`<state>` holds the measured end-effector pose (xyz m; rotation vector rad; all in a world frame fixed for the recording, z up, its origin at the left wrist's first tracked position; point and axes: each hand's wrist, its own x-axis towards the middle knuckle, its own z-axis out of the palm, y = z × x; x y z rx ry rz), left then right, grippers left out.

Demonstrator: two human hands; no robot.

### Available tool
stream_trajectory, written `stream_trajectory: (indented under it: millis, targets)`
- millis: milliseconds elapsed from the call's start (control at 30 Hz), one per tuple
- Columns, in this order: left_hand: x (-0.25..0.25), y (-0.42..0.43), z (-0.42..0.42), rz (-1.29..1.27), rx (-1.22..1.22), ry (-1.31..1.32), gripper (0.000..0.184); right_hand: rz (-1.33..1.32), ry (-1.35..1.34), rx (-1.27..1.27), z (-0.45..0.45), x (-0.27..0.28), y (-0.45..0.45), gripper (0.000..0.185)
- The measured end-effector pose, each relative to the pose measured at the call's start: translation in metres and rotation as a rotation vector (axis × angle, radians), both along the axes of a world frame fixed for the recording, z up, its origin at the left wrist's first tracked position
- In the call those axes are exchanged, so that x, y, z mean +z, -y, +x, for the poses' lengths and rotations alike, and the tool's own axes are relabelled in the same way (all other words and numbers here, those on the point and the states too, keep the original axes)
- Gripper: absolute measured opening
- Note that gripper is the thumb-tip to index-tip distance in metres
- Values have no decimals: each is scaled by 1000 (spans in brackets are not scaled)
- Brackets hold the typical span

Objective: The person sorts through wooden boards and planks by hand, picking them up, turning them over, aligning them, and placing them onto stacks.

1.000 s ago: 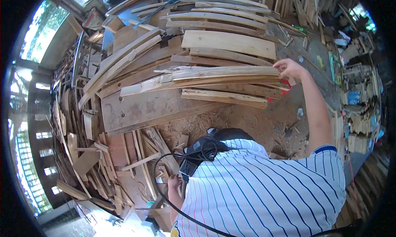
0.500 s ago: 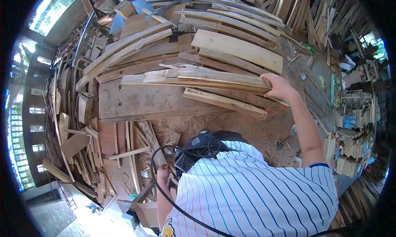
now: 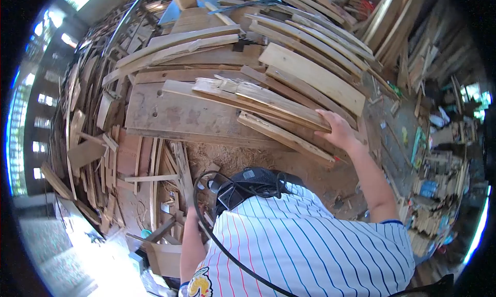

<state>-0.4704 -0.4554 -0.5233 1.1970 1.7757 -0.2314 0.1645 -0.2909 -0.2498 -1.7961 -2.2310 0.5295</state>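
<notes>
Several stacked boards [image 3: 283, 104] over the table [image 3: 206, 122], long axis upper-left to lower-right, splintered ends pointing left. Right hand [image 3: 337, 129]: fingers wrapped around their right end. Left hand [image 3: 194, 213] low by scrap wood [image 3: 151, 178]; half-hidden, can't tell its grip.

Planks [image 3: 281, 104] lie on the counter [image 3: 181, 113] — scrap wood [image 3: 85, 157] left, stacked wood [image 3: 422, 223] right, shavings [image 3: 219, 155] on the floor [image 3: 305, 174] before it

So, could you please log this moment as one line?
right hand: around right end of boards | left hand: low beside body, grip unclear | boards: left end over wide plank
</notes>
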Motion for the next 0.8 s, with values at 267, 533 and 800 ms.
stream_trajectory:
  millis: [267, 533, 800]
  targets:
    - [23, -6, 28, -5, 197, 0, 30, 117, 23, 41, 1, -9, -2, 74]
    - [36, -2, 36, 47, -23, -15, 33, 165, 132, 138, -3, -4, 5, 78]
    - [36, -17, 32, 32, 88, 5, 33, 157, 103, 104, -3, 5, 3, 73]
